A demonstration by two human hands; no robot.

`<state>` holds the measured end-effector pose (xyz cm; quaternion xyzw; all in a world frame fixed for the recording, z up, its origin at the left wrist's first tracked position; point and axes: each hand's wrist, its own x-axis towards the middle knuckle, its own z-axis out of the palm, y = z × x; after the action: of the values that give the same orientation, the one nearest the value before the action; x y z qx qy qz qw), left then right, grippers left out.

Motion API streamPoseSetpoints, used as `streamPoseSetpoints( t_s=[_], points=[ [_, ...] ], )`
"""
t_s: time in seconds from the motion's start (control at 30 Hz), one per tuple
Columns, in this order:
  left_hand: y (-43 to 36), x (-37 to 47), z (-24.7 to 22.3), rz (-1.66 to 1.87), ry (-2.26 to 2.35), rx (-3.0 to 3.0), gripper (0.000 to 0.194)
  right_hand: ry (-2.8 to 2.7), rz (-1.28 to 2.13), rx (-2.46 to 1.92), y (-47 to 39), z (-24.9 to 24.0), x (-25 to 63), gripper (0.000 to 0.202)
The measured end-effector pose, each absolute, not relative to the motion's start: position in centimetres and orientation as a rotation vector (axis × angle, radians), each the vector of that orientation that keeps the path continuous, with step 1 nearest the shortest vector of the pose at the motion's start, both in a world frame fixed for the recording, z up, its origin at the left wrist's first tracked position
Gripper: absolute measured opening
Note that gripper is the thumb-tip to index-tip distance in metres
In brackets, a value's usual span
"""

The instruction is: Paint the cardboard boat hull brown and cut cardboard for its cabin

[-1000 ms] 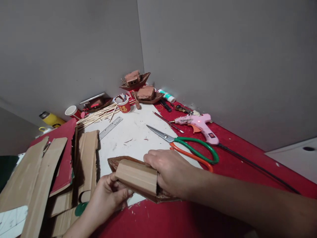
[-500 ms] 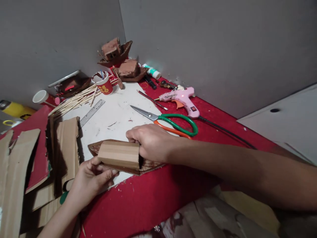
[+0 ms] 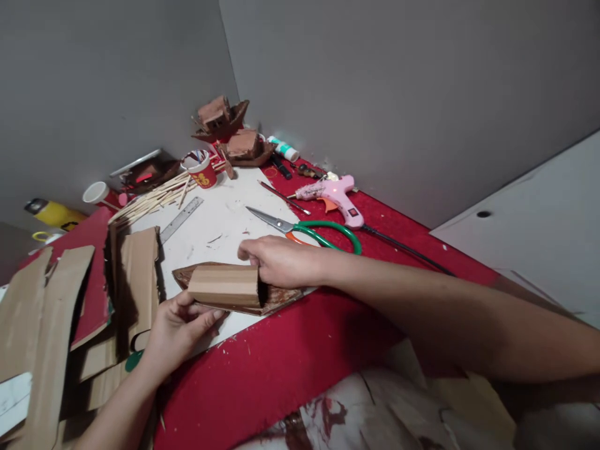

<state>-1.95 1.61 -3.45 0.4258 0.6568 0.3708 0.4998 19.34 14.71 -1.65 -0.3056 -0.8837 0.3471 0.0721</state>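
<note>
A small model boat with a brown-painted hull lies on the white sheet near the table's front edge. Over its middle sits a bent piece of corrugated cardboard, unpainted, shaped like a roof. My left hand pinches the near left side of the boat, thumb in front and fingers at the cardboard's lower corner. My right hand is closed at the far right side, beside the cardboard's right end; its fingertips are partly hidden behind the hull and roof. Scissors with green and orange handles lie just beyond my right hand.
A pink glue gun with a black cord rests on the red table at right. Further back are a red paper cup, thin wooden sticks, a steel ruler and brown model boats. Cardboard strips crowd the left.
The head view has shifted slightly, so the background sits a little lower. Both hands keep about the same hold on the boat, and the cardboard roof stays in place on it.
</note>
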Motion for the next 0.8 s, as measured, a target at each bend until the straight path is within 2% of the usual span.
streamPoseSetpoints(
  t_s=[0.1, 0.33, 0.47, 0.57, 0.8],
  points=[
    [1.6, -1.9, -3.0, 0.912, 1.558, 1.066, 0.035, -2.691, 1.046, -0.839, 14.5, -1.6, 19.1, 0.024],
    [1.5, -1.6, -1.7, 0.993, 1.509, 1.157, 0.03, -2.622, 0.913, -0.825, 12.5, -1.5, 18.8, 0.031],
    [1.4, -1.8, -1.4, 1.056, 1.505, 1.255, 0.015, -2.572, 0.913, -0.848, 11.5, -2.2, 18.4, 0.03],
    [1.4, -2.1, -1.5, 1.086, 1.507, 1.322, 0.008, -2.531, 0.962, -0.817, 11.1, -3.1, 18.0, 0.022],
    [1.5, -3.0, -1.7, 1.079, 1.472, 1.404, 0.017, -2.369, 1.045, -0.771, 10.7, -4.4, 17.5, 0.017]
  ],
)
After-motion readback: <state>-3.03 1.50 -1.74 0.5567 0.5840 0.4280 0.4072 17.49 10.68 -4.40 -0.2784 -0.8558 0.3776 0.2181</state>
